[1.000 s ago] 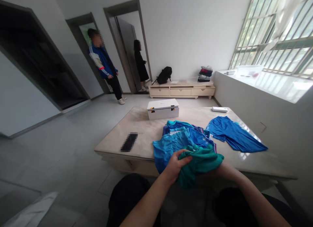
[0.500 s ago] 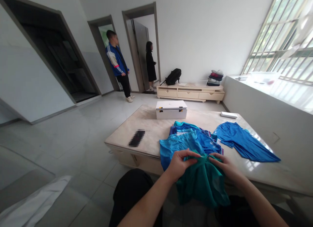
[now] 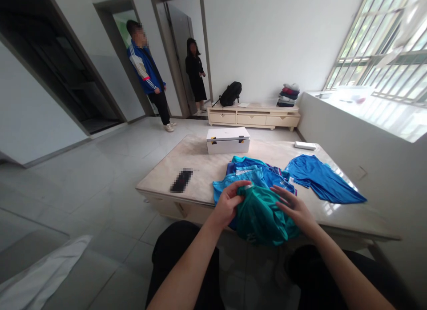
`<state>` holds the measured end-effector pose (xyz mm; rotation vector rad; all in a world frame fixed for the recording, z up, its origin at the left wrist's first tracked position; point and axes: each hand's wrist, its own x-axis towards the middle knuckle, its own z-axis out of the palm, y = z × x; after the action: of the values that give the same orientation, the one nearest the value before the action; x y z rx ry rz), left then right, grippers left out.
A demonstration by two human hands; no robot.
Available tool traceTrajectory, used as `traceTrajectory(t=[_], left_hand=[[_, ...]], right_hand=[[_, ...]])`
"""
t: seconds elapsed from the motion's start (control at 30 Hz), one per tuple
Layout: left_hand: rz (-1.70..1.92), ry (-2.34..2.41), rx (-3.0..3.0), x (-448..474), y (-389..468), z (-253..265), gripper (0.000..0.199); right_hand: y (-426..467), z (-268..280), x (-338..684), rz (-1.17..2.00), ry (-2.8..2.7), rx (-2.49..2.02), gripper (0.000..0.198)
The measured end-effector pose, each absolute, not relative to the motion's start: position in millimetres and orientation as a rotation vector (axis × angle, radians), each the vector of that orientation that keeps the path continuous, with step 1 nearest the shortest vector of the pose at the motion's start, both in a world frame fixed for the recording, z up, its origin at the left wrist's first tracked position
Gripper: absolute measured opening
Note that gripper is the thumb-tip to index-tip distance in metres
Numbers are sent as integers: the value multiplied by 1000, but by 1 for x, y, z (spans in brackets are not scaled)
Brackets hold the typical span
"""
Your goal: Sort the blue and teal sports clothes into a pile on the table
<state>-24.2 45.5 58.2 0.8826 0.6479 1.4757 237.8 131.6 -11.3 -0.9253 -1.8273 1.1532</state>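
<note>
A bunched green garment, seemingly a sports shirt, hangs over the near edge of the low table. My left hand pinches its upper left part between thumb and fingers. On the right side of the cloth, my right hand has its fingers stretched and spread, close to or touching the fabric. Just behind lie a light blue garment and other blue clothes, partly covered by my hands and the green cloth. A blue shirt lies spread out farther right.
A white box with latches, a dark blurred flat object and a white case rest on the table. Beyond stands a low cabinet with a black backpack and stacked clothes. Two people stand by the doorways.
My right hand has gone from pinching the green garment's top to spread fingers. The cloth has been raised and gathered more loosely. My left hand still grips it, and the view has shifted slightly.
</note>
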Motion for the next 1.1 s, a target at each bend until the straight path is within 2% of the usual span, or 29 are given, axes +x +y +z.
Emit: traceTrajectory(t=[0.1, 0.2, 0.3, 0.43, 0.63, 0.9, 1.1], left_hand=[[1347, 662, 984, -17, 43, 52, 42], [1247, 718, 1100, -14, 42, 52, 44], [1240, 835, 1180, -16, 42, 55, 41], [1357, 1069, 1258, -20, 49, 54, 33], [1403, 1245, 1337, -19, 57, 45, 23], [1570, 1247, 1194, -22, 60, 43, 14], [1767, 1290, 1029, -27, 64, 43, 13]], right_hand=[[109, -9, 206, 1420, -1809, -694, 71], [97, -6, 191, 1435, -1884, -698, 54], [100, -4, 196, 1303, -1997, -804, 34], [114, -2, 216, 977, -1970, -912, 33], [118, 7, 230, 820, -1786, -915, 31], [120, 7, 231, 965, -1572, -1026, 35], [117, 23, 243, 1490, -2110, -953, 35]])
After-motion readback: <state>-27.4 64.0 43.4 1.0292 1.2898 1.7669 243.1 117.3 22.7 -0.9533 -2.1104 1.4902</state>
